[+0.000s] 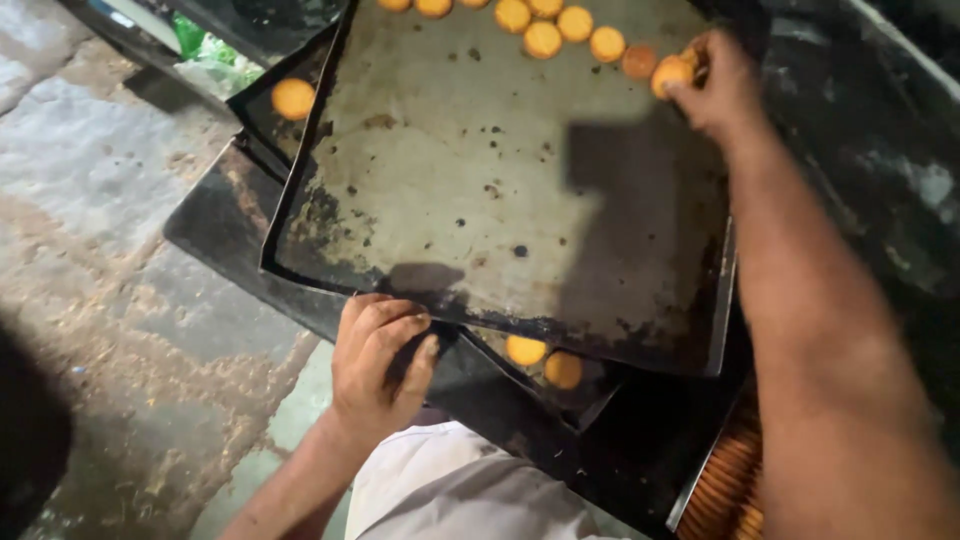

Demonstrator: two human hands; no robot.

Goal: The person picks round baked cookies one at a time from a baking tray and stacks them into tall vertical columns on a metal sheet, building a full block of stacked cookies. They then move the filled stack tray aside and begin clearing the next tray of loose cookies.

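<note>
While most of the top baking tray lies bare, its dark stained sheet showing only crumbs and burnt spots, a short row of round golden biscuits remains along its far edge; judged from this, the tray is largely emptied and only that far row is left. Right hand at the tray's far right corner, fingers closed on one biscuit; a darker, browner biscuit lies just beside it on the tray. Left hand at the tray's near edge, fingers curled over the rim and gripping it; tray appears tilted, near edge raised.

Around the tray: a second tray pokes out beneath its far left corner with a single biscuit on it; another tray shows beneath the near edge, carrying two biscuits; below the tray's near right corner, packed rows of biscuits on edge, partly out of frame. Rough stone floor to the left of the tray; white cloth on the person's lap nearest the camera.

Obstructions: the right forearm crosses over the tray's right side and throws a shadow on the sheet; nothing else lies between the hand and the remaining row.
</note>
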